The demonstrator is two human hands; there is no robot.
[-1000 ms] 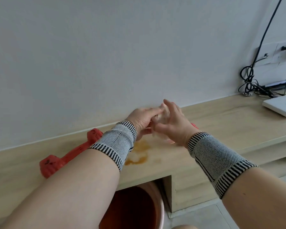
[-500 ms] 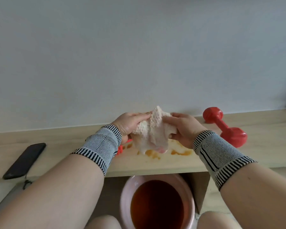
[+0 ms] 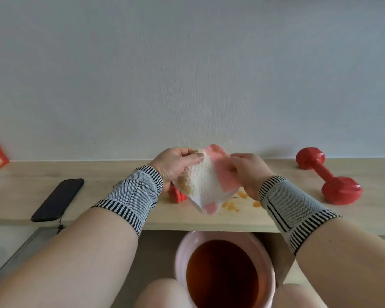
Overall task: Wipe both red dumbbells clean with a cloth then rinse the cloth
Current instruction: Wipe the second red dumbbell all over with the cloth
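From the head view, both hands are up in front of the wall, just over the bench. The left hand pinches one top edge of the cloth with thumb and fingers. The right hand grips the other edge, with its fingers curled into the pink part. The cloth hangs between the two hands, spread out, with one corner pointing down. It looks like the person holds it this way to open it up and find a clean side, since a brown dirty strip runs down the edge by the left hand.

One dumbbell lies on the bench, well to the right of the right hand and not touched. The other dumbbell peeks out just below the left hand, mostly hidden behind the wrist and the cloth. I cannot tell if either one is clean yet.

Small orange spots sit on the bench right under the cloth. A bucket of dark brown water stands on the floor below the hands, close to the knees. It is likely kept there so the cloth can drop straight down for rinsing.

A phone lies on the bench, to the left of the left hand.
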